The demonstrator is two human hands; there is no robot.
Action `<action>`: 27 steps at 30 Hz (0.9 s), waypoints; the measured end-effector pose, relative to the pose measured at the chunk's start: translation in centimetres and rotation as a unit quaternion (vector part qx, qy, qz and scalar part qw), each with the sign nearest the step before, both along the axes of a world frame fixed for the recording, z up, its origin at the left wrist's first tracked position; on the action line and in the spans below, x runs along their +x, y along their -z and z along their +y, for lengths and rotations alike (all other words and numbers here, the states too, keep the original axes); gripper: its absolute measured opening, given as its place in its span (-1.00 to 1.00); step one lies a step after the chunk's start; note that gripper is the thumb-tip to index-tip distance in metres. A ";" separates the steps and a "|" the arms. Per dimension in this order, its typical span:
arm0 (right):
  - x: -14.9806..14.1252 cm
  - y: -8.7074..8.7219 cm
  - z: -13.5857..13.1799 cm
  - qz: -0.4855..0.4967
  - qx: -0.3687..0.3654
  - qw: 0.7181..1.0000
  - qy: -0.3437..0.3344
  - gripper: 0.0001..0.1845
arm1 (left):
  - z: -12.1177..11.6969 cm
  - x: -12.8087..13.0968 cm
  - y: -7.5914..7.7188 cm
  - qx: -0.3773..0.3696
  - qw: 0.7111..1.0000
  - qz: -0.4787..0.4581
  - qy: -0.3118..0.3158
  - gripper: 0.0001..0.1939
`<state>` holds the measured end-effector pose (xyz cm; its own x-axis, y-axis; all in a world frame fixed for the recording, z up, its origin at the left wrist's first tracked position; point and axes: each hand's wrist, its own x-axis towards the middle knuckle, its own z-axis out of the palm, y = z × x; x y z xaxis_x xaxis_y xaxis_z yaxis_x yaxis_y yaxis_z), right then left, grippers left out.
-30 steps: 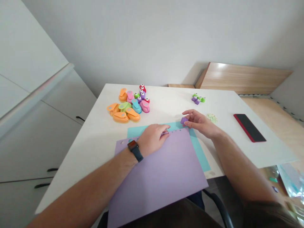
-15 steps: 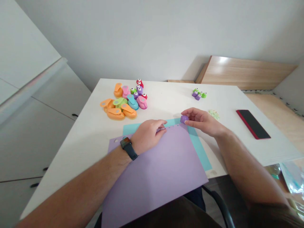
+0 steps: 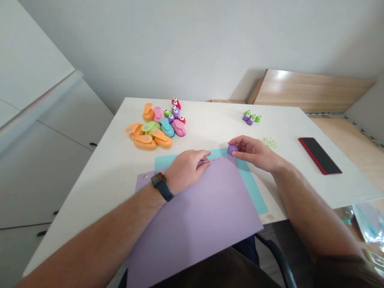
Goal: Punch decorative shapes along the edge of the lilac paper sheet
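My left hand pinches the top edge of a lilac paper sheet, and a dark watch sits on that wrist. My right hand holds a small purple craft punch between fingers and thumb, just above the sheet's corner. A row of small punched notches runs along that edge. The lilac sheet lies over a turquoise paper sheet, partly hiding it.
Several colourful craft punches lie in a heap on the white table. Small punches, pale paper scraps and a black-and-red phone lie to the right. White cabinets stand left of the table.
My hands and the purple punch stay at the sheet's top edge. The whole scene has shifted slightly in view as my head moved.
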<state>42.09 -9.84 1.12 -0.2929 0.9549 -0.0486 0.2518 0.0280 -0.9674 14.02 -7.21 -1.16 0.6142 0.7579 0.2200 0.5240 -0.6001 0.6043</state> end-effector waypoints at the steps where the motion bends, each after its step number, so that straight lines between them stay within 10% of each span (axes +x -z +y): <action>1: 0.0 0.0 0.0 -0.001 0.001 1.000 -0.001 -0.60 | 0.0 0.0 0.0 -0.001 1.000 0.000 0.000 -0.70; 27: 0.0 0.0 -0.2 -0.076 0.052 0.996 -0.002 -0.59 | 0.0 0.0 0.1 -0.004 1.000 -0.005 0.001 -0.71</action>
<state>42.08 -10.02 1.15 -0.2926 0.9562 0.0071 0.3958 0.1279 -0.9094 14.03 -7.24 -1.23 0.6131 0.7588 0.2198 0.5168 -0.5957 0.6149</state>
